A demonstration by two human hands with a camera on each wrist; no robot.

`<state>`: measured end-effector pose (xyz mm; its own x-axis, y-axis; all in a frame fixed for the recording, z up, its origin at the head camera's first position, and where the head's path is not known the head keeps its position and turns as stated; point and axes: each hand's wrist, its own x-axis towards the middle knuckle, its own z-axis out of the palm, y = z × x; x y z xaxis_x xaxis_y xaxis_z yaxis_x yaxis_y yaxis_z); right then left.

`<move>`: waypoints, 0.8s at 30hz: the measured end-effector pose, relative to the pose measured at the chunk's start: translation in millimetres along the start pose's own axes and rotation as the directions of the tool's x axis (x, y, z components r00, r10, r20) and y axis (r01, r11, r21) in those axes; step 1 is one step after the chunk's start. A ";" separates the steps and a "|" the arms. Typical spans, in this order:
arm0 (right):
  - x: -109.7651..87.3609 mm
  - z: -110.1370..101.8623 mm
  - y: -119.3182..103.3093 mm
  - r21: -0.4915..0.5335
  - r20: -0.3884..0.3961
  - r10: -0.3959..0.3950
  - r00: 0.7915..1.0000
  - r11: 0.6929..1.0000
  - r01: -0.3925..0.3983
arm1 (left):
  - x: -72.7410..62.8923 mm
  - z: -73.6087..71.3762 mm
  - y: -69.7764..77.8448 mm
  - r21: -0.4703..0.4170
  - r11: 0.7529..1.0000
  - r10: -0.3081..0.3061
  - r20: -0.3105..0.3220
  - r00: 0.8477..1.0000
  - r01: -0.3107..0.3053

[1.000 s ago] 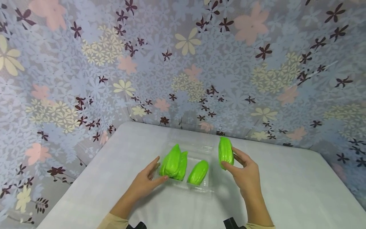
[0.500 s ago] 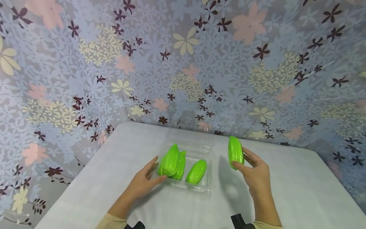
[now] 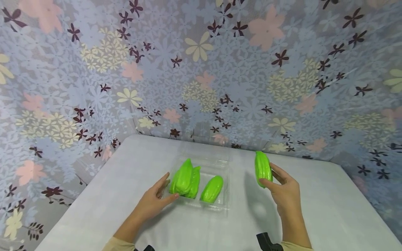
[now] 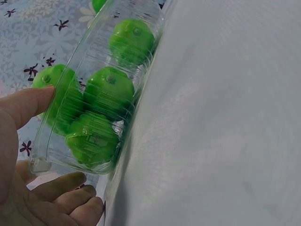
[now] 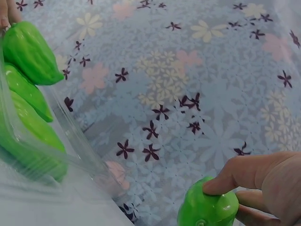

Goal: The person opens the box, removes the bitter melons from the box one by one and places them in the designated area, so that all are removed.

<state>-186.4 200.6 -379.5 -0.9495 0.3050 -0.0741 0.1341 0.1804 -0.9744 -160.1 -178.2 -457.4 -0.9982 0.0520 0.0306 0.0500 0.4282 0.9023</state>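
Note:
In the head view, my right hand [image 3: 284, 191] pinches a ribbed green pepper [image 3: 262, 169] between thumb and fingers, raised to the right of a clear plastic container [image 3: 220, 162]. The right wrist view shows that pepper [image 5: 207, 207] end-on under my thumb. My left hand [image 3: 150, 204] is at the container's left front corner, its thumb at the rim [image 4: 61, 75] and its other fingers loosely bent beside the corner. Inside, several green peppers [image 3: 184, 177] are heaped in the left part, partly hiding one another, and a single pepper [image 3: 212, 189] lies in the right part.
The container stands on a white-covered table [image 3: 314, 216]. Behind the table's back edge rises a wall covering with a flower pattern [image 3: 201, 69]. Dark camera mounts [image 3: 267, 242] show at the wrists.
My right hand has carried its pepper to the right, farther from the container. My left hand has stayed at the container's corner. The whole head view has shifted slightly.

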 end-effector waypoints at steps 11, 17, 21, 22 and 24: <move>7.8 -15.6 8.3 -0.013 -0.039 0.031 0.999 0.999 -0.032 | 0.8 -0.4 -1.3 0.003 1.000 0.002 0.002 1.000 -0.002; 12.0 -25.3 11.9 -0.004 -0.074 0.066 0.995 0.998 -0.067 | -0.7 -1.1 0.0 -0.009 1.000 0.002 0.012 1.000 -0.002; 14.8 -31.1 14.3 0.004 -0.110 0.094 0.989 0.996 -0.094 | -1.4 -1.0 1.2 -0.003 1.000 0.008 0.009 1.000 -0.008; 15.7 -32.4 15.2 0.006 -0.120 0.100 0.988 0.995 -0.100 | -1.5 -0.9 1.2 -0.001 1.000 0.005 0.009 1.000 -0.005; 17.6 -35.0 17.6 0.009 -0.137 0.108 0.985 0.994 -0.108 | -1.6 -0.8 1.3 0.005 1.000 0.008 0.007 1.000 -0.008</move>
<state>-190.7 242.0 -390.6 -0.8816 0.4477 -0.1493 0.2332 0.1383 -0.9625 -158.5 -178.5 -455.9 -0.9975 0.0620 0.0344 0.0579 0.4326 0.8997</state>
